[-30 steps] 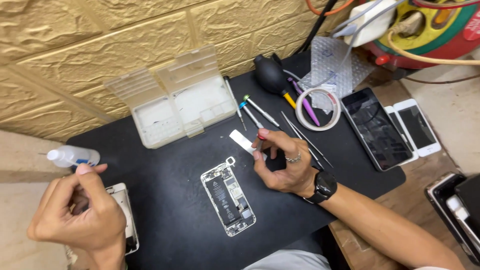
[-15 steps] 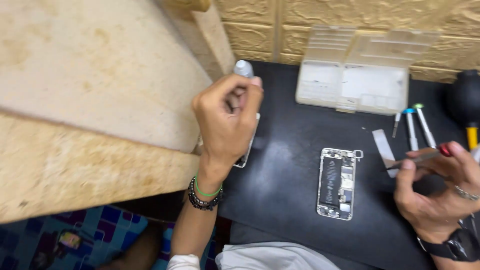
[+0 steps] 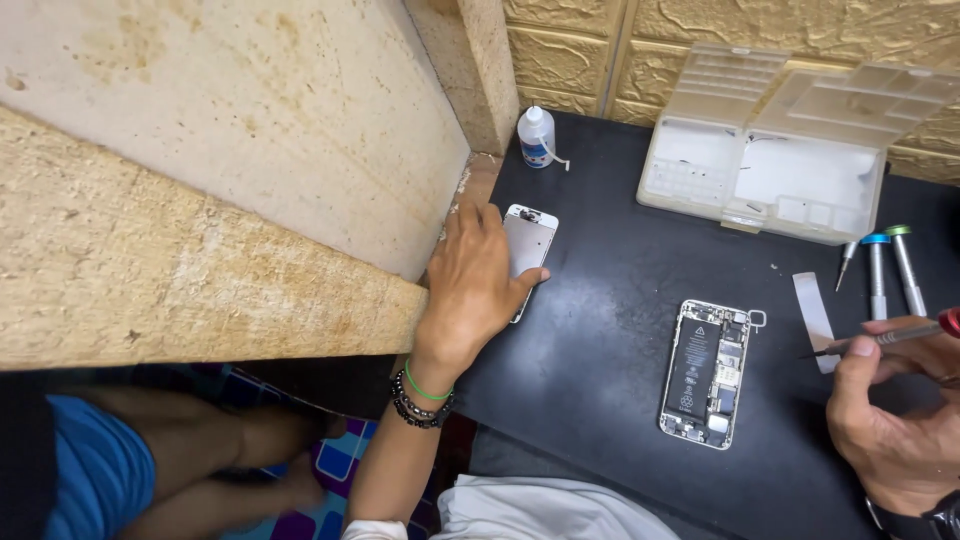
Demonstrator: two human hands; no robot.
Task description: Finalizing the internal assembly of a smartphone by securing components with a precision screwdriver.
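Head cam, looking down at a black mat on the bench. Left hand is flat on a phone screen panel at the mat's left edge, palm down, fingers spread over its left side and thumb against its lower edge, so it's pressing on it more than gripping it. A green band and dark beaded bracelets sit on that wrist. Right hand is at the right edge of the picture, fingers curled around a thin screwdriver with a red end, tip pointing left over a white strip. The opened phone lies face down with its insides showing, battery and board visible, on the mat between the two hands and touched by neither. Behind it there's a clear parts box with the lid flipped up, three more screwdrivers just right of it, and a small white bottle in the back left corner by the wall.
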